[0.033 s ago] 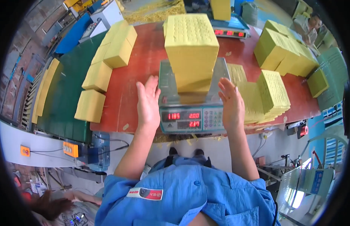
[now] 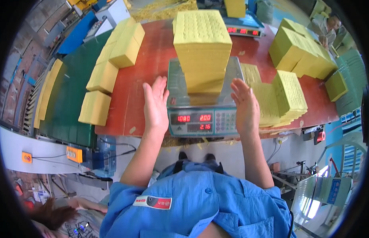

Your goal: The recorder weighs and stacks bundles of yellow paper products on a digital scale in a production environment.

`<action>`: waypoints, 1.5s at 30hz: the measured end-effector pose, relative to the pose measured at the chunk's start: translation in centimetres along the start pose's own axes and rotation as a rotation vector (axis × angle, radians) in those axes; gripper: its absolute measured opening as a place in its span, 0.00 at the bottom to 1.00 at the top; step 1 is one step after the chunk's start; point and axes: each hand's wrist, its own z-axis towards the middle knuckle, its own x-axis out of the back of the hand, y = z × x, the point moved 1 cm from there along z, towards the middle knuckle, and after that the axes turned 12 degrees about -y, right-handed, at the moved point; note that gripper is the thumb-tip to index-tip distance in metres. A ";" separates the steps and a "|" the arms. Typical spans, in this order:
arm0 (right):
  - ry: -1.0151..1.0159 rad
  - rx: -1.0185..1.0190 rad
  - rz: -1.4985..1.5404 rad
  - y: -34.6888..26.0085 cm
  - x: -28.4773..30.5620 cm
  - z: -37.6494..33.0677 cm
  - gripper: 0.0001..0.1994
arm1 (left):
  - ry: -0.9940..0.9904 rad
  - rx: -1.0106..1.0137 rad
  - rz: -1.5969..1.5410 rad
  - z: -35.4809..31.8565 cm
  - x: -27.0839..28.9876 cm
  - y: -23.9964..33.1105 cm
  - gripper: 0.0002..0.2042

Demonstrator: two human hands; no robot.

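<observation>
A tall stack of yellow embossed paper sheets (image 2: 203, 55) stands on the plate of a digital scale (image 2: 203, 122) with lit red digits. My left hand (image 2: 156, 105) is raised at the scale's left side, palm turned inward, fingers stretched out and holding nothing. On the other side my right hand (image 2: 245, 105) mirrors it, fingers extended and slightly curved, with nothing in them. Neither hand touches the paper stack. Shorter piles of the same yellow paper (image 2: 287, 97) lie just right of my right hand.
The scale sits at the near edge of a red table (image 2: 132, 91). A row of yellow paper blocks (image 2: 95, 107) lines the left, beside a green belt (image 2: 65, 99). More blocks (image 2: 297, 51) stand at the right, near a seated person (image 2: 327, 29). A second scale (image 2: 242, 29) is behind.
The digits on the scale's display have changed. My hands stay open beside the stack, and the whole view has shifted slightly.
</observation>
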 end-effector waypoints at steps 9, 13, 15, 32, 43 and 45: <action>-0.050 -0.020 0.098 0.1 0.2 -1.1 0.24 | 0.043 -0.006 0.032 -1.5 -0.5 -0.2 0.45; -0.046 -0.029 0.109 0.1 0.2 -1.5 0.23 | 0.023 -0.016 0.042 -1.8 -1.1 -0.2 0.46; -0.056 -0.026 0.133 0.1 0.2 -1.6 0.23 | 0.021 -0.017 0.038 -1.9 -1.3 -0.3 0.45; -0.092 0.002 0.130 0.1 0.1 -1.1 0.23 | -0.106 -0.804 0.916 4.9 -6.5 7.9 0.15; -0.229 0.056 0.214 -4.2 -2.8 -0.2 0.18 | -0.238 -0.745 1.131 8.1 -7.3 8.4 0.13; -0.284 0.158 0.123 -5.9 -4.2 0.7 0.16 | -0.257 -0.732 1.140 8.4 -7.4 8.4 0.13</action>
